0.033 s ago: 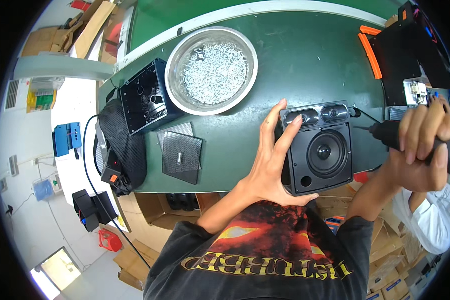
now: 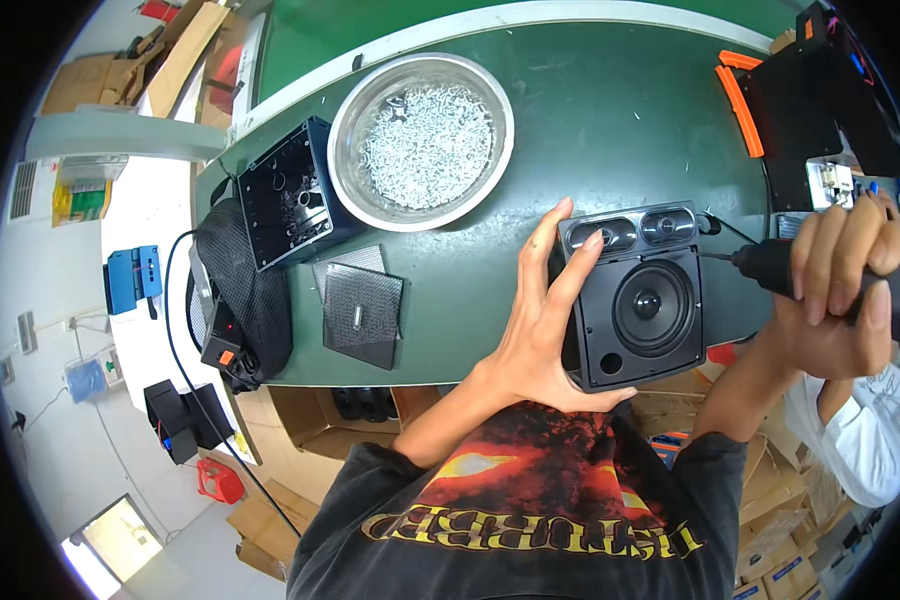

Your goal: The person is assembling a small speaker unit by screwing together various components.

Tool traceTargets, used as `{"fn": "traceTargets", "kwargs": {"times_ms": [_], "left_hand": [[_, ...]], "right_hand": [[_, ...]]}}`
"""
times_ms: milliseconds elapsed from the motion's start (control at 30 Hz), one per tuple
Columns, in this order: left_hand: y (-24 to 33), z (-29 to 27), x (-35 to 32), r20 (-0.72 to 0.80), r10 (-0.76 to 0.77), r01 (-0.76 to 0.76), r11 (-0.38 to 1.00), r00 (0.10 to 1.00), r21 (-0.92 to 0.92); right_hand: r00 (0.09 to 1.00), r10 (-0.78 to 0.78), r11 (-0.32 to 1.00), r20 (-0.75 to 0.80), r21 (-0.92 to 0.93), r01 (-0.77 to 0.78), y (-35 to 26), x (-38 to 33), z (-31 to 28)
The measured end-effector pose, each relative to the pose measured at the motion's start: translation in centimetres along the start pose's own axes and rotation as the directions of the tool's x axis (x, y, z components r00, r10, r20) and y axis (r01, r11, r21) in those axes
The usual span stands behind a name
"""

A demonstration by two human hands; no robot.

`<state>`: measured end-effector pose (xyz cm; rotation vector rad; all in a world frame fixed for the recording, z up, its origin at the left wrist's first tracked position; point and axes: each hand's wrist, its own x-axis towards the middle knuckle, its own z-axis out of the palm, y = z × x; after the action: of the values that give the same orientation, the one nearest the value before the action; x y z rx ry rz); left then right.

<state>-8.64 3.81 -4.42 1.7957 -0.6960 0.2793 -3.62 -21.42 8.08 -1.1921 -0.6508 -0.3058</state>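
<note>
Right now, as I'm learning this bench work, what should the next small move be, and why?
Probably check that the screwdriver is seated before pressing: the right hand aims it at the speaker's right side, but contact is unclear, while the left hand grips the speaker.

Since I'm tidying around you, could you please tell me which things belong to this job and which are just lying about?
In the job:
speaker, held by left hand
black driver, in right hand
probably the metal bowl

Seemingly lying about:
red container
blue device
</note>
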Motion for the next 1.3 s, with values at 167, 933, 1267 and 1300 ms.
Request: {"fn": "traceTargets", "kwargs": {"times_ms": [167,933,1267,1300], "left_hand": [[-0.1,0.0,-0.1,-0.001,-0.01,0.01,1.0,1.0,-0.016],[0.2,-0.1,-0.4,0.001,-0.049,0.049,0.998,0.999,-0.037],[0.1,-1.2,-0.3,0.141,-0.096,0.091,0.995,0.985,0.042],[0.1,-1.1,-0.3,0.146,-0.112,0.107,0.993,0.983,0.044]], "right_hand": [[0.998,0.037,0.992,-0.053,-0.114,-0.043,1.2,0.1,0.8],[0.971,-0.052,0.997,-0.234,-0.067,0.038,-0.4,0.2,-0.2],[0.957,0.076,0.944,-0.28,-0.29,-0.159,-3.3,-2.4,-2.8],[0.961,0.008,0.939,-0.275,-0.328,-0.102,-3.4,-2.2,-2.3]]}}
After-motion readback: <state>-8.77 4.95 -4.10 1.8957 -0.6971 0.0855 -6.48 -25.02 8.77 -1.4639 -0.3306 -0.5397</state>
